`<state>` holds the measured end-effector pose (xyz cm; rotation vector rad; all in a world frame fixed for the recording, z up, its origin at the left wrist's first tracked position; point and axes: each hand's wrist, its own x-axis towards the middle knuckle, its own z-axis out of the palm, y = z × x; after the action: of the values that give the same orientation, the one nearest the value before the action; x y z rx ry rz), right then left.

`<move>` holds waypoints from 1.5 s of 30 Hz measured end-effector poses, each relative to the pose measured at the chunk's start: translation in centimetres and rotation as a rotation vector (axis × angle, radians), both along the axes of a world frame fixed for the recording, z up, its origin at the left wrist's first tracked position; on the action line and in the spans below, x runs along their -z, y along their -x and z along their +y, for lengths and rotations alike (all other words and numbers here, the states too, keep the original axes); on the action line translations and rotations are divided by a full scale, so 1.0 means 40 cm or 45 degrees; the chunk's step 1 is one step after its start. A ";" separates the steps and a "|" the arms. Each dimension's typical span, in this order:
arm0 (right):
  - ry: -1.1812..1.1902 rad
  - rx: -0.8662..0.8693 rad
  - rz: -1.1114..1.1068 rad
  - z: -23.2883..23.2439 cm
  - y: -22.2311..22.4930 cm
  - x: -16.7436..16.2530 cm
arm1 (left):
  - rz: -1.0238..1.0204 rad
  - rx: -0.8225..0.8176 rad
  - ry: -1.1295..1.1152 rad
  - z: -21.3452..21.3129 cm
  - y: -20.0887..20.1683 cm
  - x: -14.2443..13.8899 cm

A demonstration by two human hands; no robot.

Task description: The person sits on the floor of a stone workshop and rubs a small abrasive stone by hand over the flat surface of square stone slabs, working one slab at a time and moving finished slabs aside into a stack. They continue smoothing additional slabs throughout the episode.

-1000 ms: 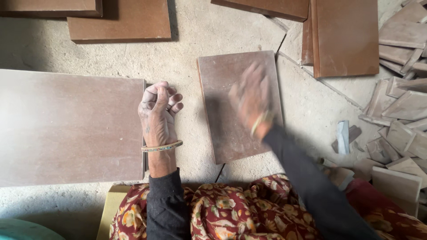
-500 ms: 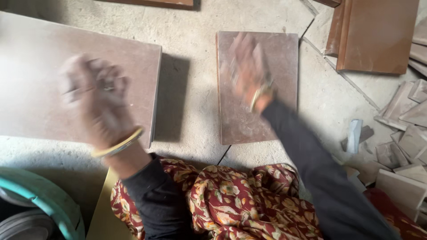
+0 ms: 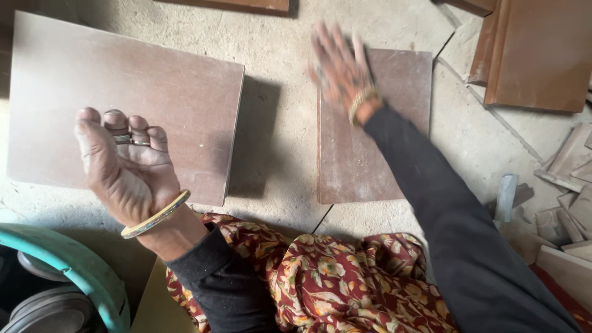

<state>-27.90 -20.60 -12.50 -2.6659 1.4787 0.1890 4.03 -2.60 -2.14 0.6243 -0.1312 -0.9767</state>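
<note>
My left hand [image 3: 129, 172] is raised palm up over the near edge of a large brown board [image 3: 123, 68], fingers loosely curled and holding nothing. It wears rings and a bangle. My right hand [image 3: 339, 68], blurred by motion, lies with spread fingers on the far end of a smaller brown board [image 3: 370, 160]. That board rests flat on the concrete floor [image 3: 277, 142], to the right of the large one. Both arms are in dark sleeves.
More brown boards [image 3: 536, 55] lie stacked at the top right, and another board edge [image 3: 246, 5] shows at the top. Several pale offcuts [image 3: 567, 203] are piled at the right. A teal curved rim [image 3: 74, 265] sits at the bottom left. Red patterned cloth [image 3: 333, 277] covers my lap.
My left hand has come back from the large board, turned palm up and lifted nearer to me. My right hand has slid toward the far end of the small board.
</note>
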 end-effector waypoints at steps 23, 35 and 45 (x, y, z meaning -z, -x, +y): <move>-0.093 0.199 0.013 0.141 -0.040 0.006 | 0.033 0.076 -0.112 -0.037 0.066 0.002; 0.475 0.036 0.604 0.280 -0.030 -0.046 | 0.038 0.103 -0.099 -0.050 0.080 0.018; -0.085 0.423 -0.145 0.163 -0.055 -0.027 | 0.049 0.128 -0.192 -0.048 0.111 0.008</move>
<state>-25.70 -14.07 -11.43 -2.2935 1.8101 0.0602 -0.41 -4.54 -2.47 0.7425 -0.0552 -1.1019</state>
